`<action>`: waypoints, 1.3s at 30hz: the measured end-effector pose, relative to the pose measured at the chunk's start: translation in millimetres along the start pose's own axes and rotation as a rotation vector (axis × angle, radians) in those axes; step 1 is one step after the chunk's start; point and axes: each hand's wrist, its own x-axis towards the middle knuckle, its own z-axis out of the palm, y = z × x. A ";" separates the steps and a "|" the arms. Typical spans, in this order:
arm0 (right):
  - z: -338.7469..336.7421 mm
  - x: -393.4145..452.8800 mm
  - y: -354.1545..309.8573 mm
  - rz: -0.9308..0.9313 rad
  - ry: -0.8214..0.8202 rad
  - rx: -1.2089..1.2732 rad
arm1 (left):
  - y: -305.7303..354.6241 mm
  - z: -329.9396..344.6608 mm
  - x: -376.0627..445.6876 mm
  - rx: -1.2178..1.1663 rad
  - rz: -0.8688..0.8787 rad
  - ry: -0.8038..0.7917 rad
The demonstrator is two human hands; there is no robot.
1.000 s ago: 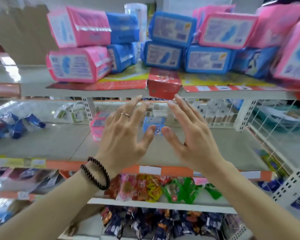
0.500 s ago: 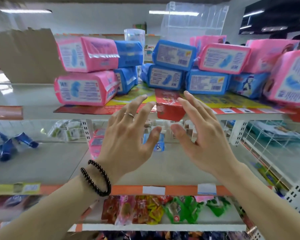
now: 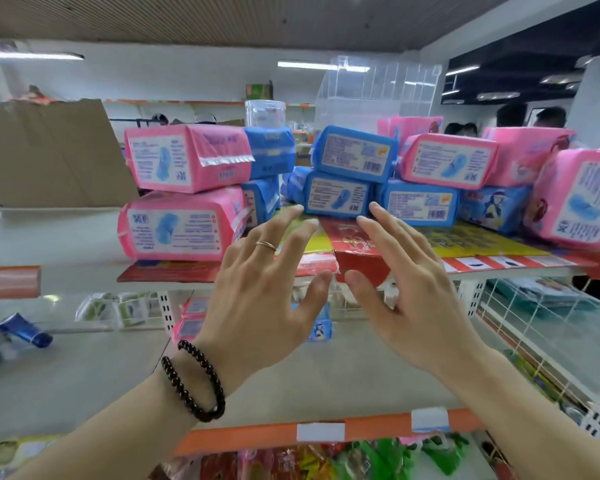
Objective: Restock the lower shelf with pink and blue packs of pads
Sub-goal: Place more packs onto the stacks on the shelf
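Head view: both hands are raised side by side before the upper shelf (image 3: pixel 66 244), fingers straight and spread, holding nothing. The left hand (image 3: pixel 257 296), with a ring and a black bead bracelet (image 3: pixel 193 384), and the right hand (image 3: pixel 407 292) point their fingertips at a blue pack (image 3: pixel 336 197) near the shelf's front edge; whether they touch it I cannot tell. Pink packs (image 3: pixel 187 192) are stacked at its left, more pink and blue at right. The lower shelf (image 3: pixel 309 375) carries a few packs at its back edge.
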 end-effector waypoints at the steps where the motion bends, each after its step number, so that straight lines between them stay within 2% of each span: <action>1: -0.3 3.9 0.3 0.002 0.007 -0.012 | -2.0 -0.6 3.5 -0.004 0.007 0.007; 13: -16.8 68.4 39.0 -0.004 -0.049 -0.256 | -7.1 3.6 55.8 0.027 0.039 -0.017; 25: 8.1 167.2 137.1 0.057 -0.267 -0.558 | -0.1 28.8 123.6 0.120 -0.153 -0.055; 31: 33.5 186.0 156.8 -0.002 -0.249 -0.692 | -2.4 32.9 131.0 0.172 -0.175 -0.046; 34: 47.2 186.3 159.3 -0.033 -0.164 -0.740 | -3.3 35.1 127.4 0.218 -0.154 -0.057; 39: 51.4 183.7 164.5 -0.059 -0.047 -0.650 | -5.1 35.3 121.4 0.190 -0.179 -0.071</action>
